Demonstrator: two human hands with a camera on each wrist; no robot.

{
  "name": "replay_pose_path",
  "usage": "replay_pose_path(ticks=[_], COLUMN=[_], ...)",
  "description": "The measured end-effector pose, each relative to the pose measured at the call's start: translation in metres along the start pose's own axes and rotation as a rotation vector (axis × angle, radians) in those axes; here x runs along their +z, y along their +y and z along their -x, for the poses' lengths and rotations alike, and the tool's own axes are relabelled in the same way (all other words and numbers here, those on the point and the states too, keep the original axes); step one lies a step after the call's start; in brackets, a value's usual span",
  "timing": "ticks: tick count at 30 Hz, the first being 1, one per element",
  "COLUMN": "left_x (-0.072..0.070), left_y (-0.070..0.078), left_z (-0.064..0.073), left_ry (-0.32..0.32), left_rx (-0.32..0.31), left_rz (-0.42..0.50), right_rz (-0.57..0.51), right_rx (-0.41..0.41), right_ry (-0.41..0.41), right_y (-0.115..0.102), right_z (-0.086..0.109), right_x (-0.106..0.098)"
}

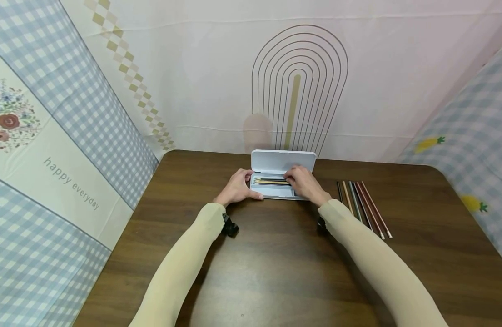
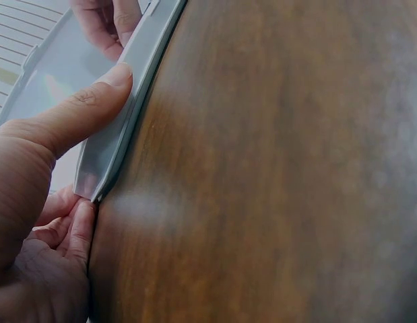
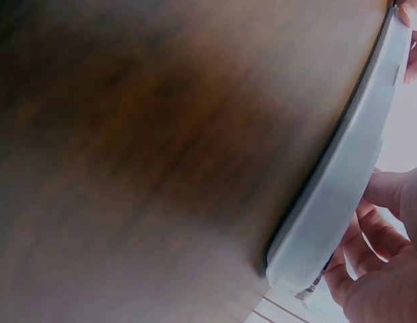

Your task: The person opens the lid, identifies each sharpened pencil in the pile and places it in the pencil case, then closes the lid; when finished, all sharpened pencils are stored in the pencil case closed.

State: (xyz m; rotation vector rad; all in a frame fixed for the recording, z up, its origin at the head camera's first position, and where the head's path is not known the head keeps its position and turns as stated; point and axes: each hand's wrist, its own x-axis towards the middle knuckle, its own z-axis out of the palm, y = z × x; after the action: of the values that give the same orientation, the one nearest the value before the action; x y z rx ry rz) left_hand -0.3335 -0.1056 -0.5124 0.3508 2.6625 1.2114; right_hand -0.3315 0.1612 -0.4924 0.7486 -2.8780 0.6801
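Observation:
A white pencil case [image 1: 275,191] lies on the table with its lid [image 1: 271,161] raised at the back. Several pencils [image 1: 270,181] lie in it, tips toward the left. My left hand [image 1: 236,187] grips the case's left end; its thumb [image 2: 93,101] presses on the front rim, and the other fingers are at the corner. Inside the right part of the case, my right hand [image 1: 306,182] has bent fingers [image 3: 380,232] around a pencil. Below them shows a pencil's metal-banded end [image 3: 308,292]; the grip itself is partly hidden behind the case wall.
To the right of the case, several loose pencils [image 1: 367,209] lie side by side on the brown table [image 1: 267,272]. A printed cloth [image 1: 210,81] hangs behind the table's back edge. Checked cloth [image 1: 71,100] hangs at the left.

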Motion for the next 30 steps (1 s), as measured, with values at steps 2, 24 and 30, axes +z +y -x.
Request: replay_pose_path(ticks=[2, 24, 30], left_x=[-0.0006, 0.0011, 0.0014], left_y=[-0.0002, 0.0005, 0.0007], left_z=[0.0000, -0.0006, 0.0000], left_ry=[0.001, 0.000, 0.003], left_rx=[0.001, 0.002, 0.005], left_rz=[0.001, 0.012, 0.014], right_rz=[-0.005, -0.020, -0.021], right_rx=[0.000, 0.007, 0.002], right_ry=[0.000, 0.006, 0.013], right_y=[-0.0002, -0.0001, 0.0002], right_z=[-0.0010, -0.0026, -0.0023], right_x=[0.0004, 0.0001, 0.0017])
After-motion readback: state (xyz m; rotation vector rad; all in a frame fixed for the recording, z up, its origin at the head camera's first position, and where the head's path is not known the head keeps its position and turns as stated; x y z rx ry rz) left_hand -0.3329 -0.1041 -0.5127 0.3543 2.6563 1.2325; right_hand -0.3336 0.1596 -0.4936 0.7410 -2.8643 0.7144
